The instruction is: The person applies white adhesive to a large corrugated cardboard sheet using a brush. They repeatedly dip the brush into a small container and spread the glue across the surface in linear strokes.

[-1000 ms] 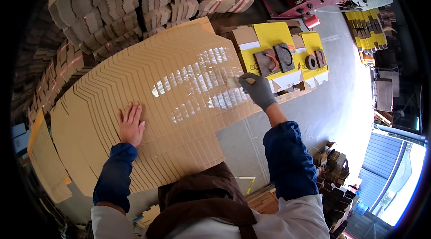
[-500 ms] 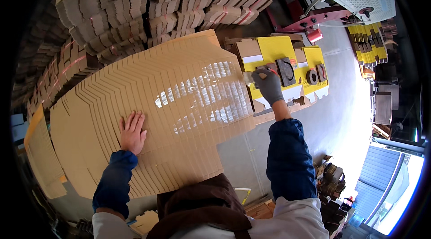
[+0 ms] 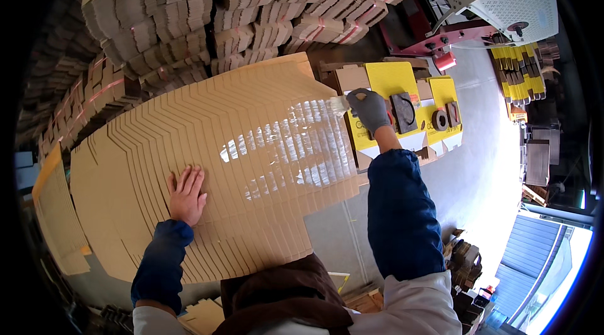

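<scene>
Fanned-out, overlapping cardboard sheets point(image 3: 251, 225) spread before me, each showing as a narrow strip. My bare left hand point(image 3: 187, 198) lies flat on them left of centre, fingers stretched out. A shiny, wet-looking whitish coating point(image 3: 314, 140) covers part of the strips toward the right. In my gray-gloved right hand point(image 3: 370, 110) is a brush with pale bristles point(image 3: 340, 105), at the right end of the sheets near the coating. The glove hides the brush's handle. Whether the bristles touch the cardboard, I cannot tell.
Yellow-and-white flattened cartons point(image 3: 390, 77) lie right of the sheets, bearing a dark square block point(image 3: 402, 112) and a dark tape roll point(image 3: 440, 120). Bundled cardboard stacks point(image 3: 245, 39) rise behind. A machine with a perforated light cover point(image 3: 513, 14) stands at the far right.
My right hand has moved left with the brush, from over the yellow carton to the right edge of the cardboard sheets. My left hand stays flat in place. The view has shifted slightly.
</scene>
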The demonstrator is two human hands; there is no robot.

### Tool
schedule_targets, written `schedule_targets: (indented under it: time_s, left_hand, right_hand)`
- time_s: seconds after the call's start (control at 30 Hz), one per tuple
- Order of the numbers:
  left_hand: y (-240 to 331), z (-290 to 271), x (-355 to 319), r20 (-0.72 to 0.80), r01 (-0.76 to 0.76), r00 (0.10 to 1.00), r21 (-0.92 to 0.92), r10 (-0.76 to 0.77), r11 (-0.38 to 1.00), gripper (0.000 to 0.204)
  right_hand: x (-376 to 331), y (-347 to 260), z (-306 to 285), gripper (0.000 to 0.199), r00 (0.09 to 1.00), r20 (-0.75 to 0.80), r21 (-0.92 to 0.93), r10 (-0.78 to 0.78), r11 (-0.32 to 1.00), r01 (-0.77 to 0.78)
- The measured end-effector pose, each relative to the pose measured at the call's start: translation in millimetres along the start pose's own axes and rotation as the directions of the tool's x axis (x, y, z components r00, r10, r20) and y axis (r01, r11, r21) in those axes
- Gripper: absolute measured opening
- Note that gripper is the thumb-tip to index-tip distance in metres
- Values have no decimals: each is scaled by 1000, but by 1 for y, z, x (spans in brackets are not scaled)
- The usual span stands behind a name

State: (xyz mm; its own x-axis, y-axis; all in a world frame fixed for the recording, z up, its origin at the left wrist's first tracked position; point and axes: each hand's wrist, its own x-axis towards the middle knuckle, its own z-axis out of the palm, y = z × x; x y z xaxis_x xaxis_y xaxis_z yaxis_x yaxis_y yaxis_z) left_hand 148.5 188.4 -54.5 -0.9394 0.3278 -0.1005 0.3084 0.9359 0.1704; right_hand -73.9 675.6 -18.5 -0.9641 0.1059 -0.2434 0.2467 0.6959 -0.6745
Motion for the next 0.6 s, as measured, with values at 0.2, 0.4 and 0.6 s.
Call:
schedule_targets:
  time_s: [0.2,0.4,0.6]
  left_hand:
    - [-1,-5,-3,10,8,1000,11,-8,1000,64]
    - [-3,-5,-5,9,4,1000,-21,-4,1000,65]
    - [-1,-8,-4,38,20,999,-34,-19,999,65]
  right_hand:
    - [13,-14,10,28,992,-4,-57,-123,991,123]
    - [12,-20,4,29,989,29,-74,-142,987,144]
    - [0,-27,-4,29,993,20,-55,-117,992,118]
